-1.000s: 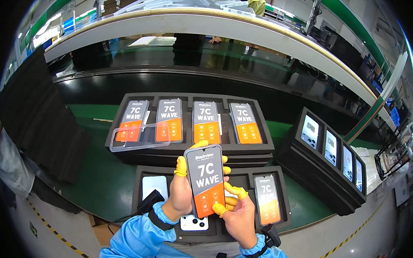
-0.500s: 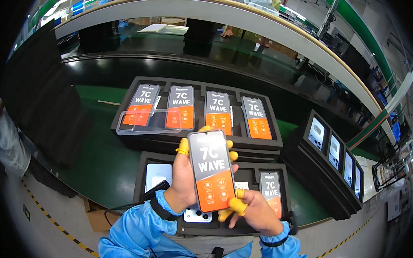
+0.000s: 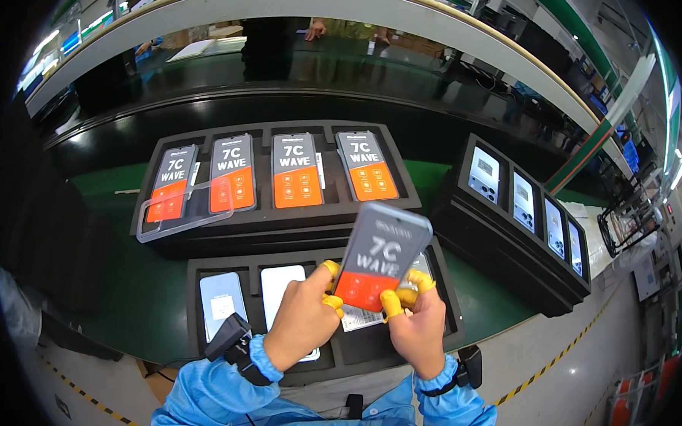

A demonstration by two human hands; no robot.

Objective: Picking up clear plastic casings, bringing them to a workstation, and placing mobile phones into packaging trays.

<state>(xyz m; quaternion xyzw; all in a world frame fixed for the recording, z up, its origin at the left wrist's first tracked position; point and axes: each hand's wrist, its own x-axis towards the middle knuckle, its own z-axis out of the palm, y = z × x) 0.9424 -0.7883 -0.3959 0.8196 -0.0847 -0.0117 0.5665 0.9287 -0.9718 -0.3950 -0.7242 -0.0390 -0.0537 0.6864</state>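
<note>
Green matting (image 3: 124, 295) is seen covering a long factory bench, with a curved conveyor line (image 3: 286, 66) running across behind it. Two black foam trays are set on the mat. The far tray (image 3: 410, 193) is filled with four phones (image 3: 301, 169) laid face up in a row, each covered by a grey and orange screen label; a clear plastic film (image 3: 184, 221) is left lying across its left corner. The near tray (image 3: 201, 272) is loaded with phones showing pale screens (image 3: 221, 301). A stack of black trays (image 3: 507, 243) holding phones back-up is placed to the right. One phone (image 3: 377, 260) with the same grey and orange label is held above the near tray, tilted to the right, blurred by motion. It is pinched at its lower end between both hands: left hand (image 3: 302, 322) and right hand (image 3: 419, 334), fingers closed on its edges and capped in yellow finger cots (image 3: 390, 303). Blue sleeves (image 3: 211, 401) and what appear to be wrist straps are worn.
</note>
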